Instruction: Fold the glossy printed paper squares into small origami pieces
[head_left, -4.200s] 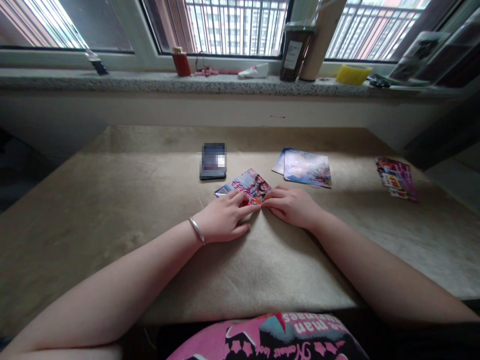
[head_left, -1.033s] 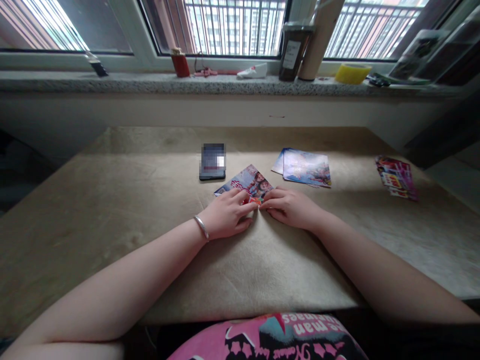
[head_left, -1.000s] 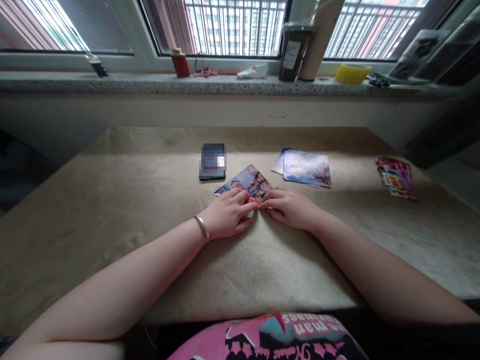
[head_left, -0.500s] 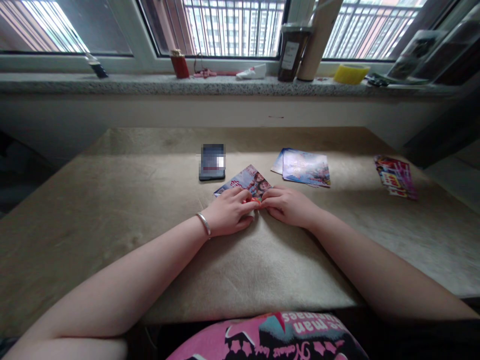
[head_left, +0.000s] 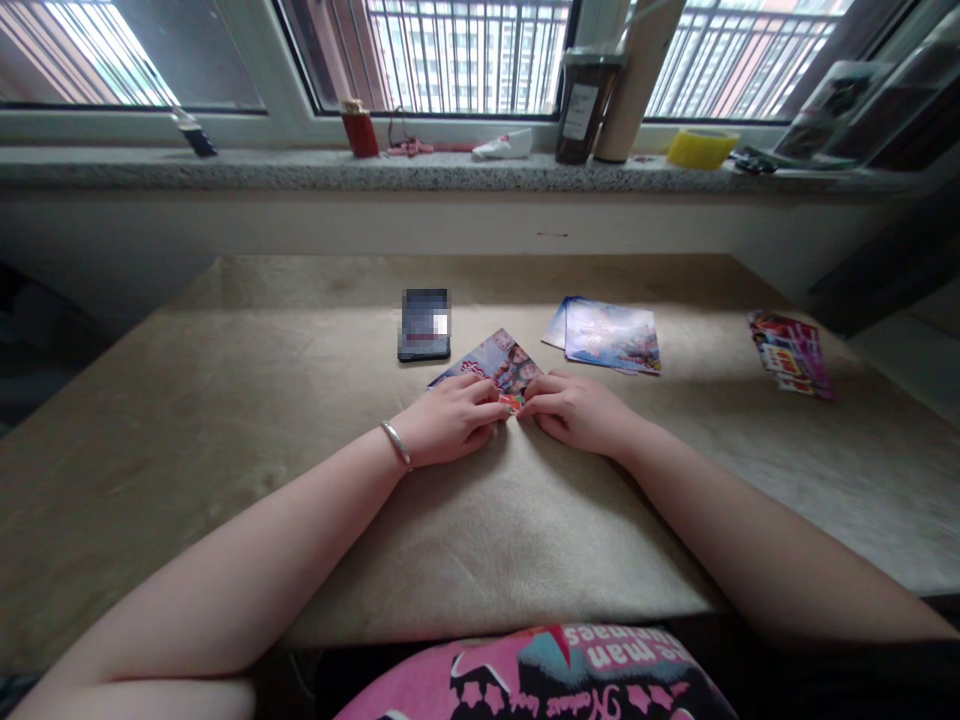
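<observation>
A colourful printed paper [head_left: 504,352] lies flat on the table, one corner pointing away from me. My left hand [head_left: 457,415], with a silver bangle at the wrist, presses its bent fingers on the paper's near left edge. Across from it my right hand [head_left: 574,410] pinches the near right edge with its fingers together. Between the fingertips shows a small red and green part [head_left: 511,402] at the paper's near corner. The rest of the near edge is hidden under my fingers.
Beyond the paper lies a phone [head_left: 424,325] with a blurred screen. More printed sheets [head_left: 611,333] are stacked to the right, and a fan of pink and red cards [head_left: 791,355] lies farther right. Jars and yellow tape [head_left: 702,148] stand on the windowsill [head_left: 465,175].
My left hand has shifted slightly left, and more of the red and green near corner shows between my fingertips. My right hand and the paper have barely moved.
</observation>
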